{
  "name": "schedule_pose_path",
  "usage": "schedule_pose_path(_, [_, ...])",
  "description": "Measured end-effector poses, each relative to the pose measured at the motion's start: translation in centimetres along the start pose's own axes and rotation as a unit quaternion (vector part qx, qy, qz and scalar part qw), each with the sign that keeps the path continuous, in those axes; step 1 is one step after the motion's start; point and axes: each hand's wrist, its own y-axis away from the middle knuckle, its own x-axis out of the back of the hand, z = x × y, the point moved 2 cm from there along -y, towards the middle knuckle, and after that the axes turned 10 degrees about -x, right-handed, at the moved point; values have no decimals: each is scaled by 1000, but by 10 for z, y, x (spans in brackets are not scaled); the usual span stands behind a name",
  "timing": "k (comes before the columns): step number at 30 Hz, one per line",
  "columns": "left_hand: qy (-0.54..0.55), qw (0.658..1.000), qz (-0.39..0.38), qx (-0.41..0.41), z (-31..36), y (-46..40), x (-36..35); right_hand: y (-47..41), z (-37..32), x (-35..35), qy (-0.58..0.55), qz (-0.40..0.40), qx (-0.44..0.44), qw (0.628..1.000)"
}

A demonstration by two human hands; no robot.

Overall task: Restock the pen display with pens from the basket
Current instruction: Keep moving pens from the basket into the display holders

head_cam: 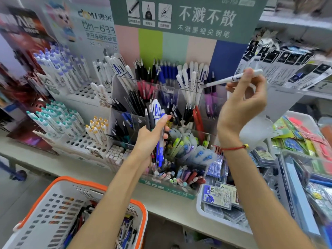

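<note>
A clear acrylic pen display [179,90] with tiered compartments of black, blue, white and red pens stands at the centre of the shelf. My left hand [152,137] grips a bunch of pens [156,114] in front of the display: grey, white and blue ones. My right hand [246,105] is raised at the right and pinches a single white pen [226,80], held nearly level, its tip next to the white pens [188,76] in the back right compartment. The white basket with an orange rim [100,187] sits at lower left, several pens [125,230] lying in it.
White peg-hole racks [79,142] with capped pens stand left of the display. A white tray of lead-refill packs [215,216] sits at lower right, with bins of packaged stationery [305,141] beyond it. Boxed packs [287,65] hang at upper right, close to my right hand.
</note>
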Motion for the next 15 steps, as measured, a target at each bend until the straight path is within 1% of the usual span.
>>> schedule_pose_path(2, [23,1000,-12,-2,0,1,-3,-4,1,-5,30,-25,69,997])
schedule_pose_path(4, [40,999,-28,-1,2,2,-6,-10,5,-13,116,-84,101,984])
schedule_pose_path(5, [49,998,-35,5,2,2,-8,-14,9,-17,188,-122,99,970])
schedule_pose_path(7, [71,997,-40,17,1,4,-9,-21,17,-21,346,-185,81,916])
schedule_pose_path(8, [83,996,-39,21,1,5,-9,-24,18,-24,395,-217,67,890])
schedule_pose_path(10, [108,993,-34,23,0,8,-9,-28,16,-30,432,-273,52,858])
schedule_pose_path(12, [122,992,-29,27,-2,10,-7,-32,12,-38,444,-313,56,838])
schedule_pose_path(13, [127,991,-27,29,-3,10,-6,-31,10,-39,443,-324,54,834])
schedule_pose_path(14, [133,990,-27,30,-3,11,-5,-27,5,-38,429,-321,49,843])
schedule_pose_path(15, [138,990,-27,30,-4,11,-4,-21,2,-35,402,-304,46,862])
